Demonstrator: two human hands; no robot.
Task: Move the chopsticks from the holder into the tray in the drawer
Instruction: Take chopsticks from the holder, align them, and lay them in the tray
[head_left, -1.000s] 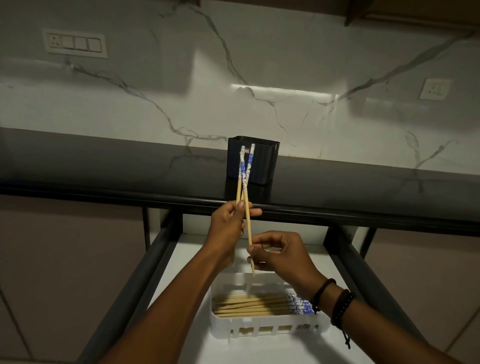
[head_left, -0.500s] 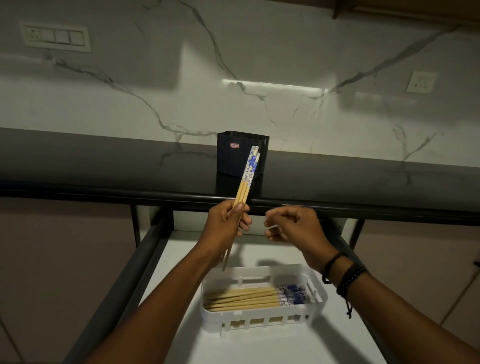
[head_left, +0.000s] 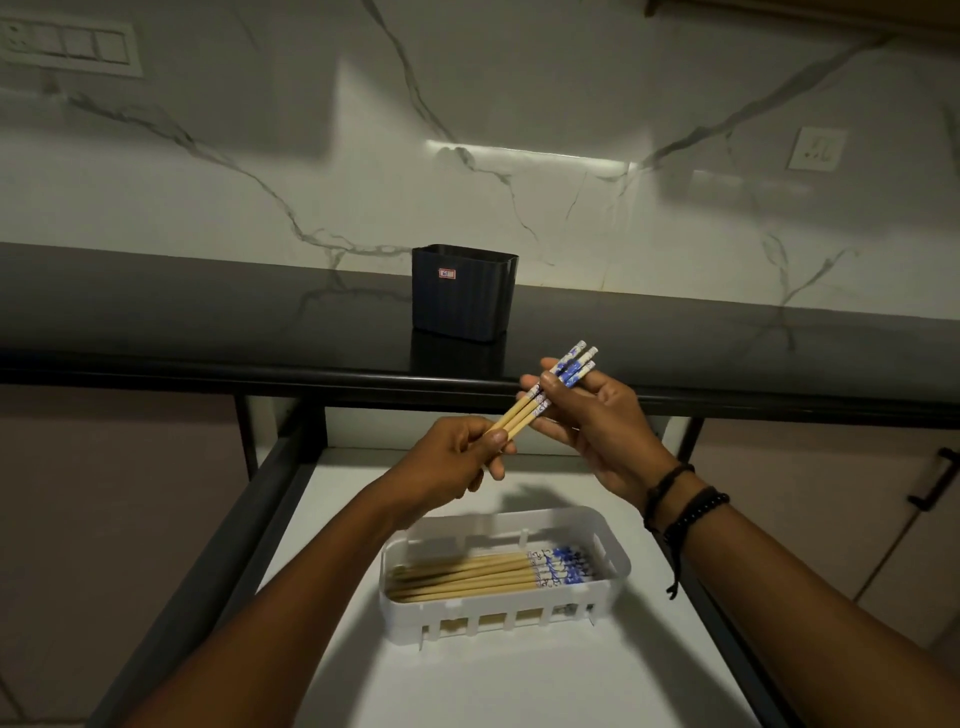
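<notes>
Chopsticks (head_left: 519, 414) tipped toward 2 o'clock — right hand (head_left: 602, 431) newly pinching painted ends, left hand (head_left: 447, 462) gripping plain ends; tray (head_left: 498, 607) likely next.

- The plain ends of the chopsticks (head_left: 521, 413) vanish inside the left grip (head_left: 447, 467), and the thumb of the right grip (head_left: 597, 431) covers part of their patterned ends.
- The holder (head_left: 462, 301) hides its inside behind a dark wall, and its red label (head_left: 447, 273) is too small to read.
- The switch plate (head_left: 72, 47) is cut off by the left edge.
</notes>
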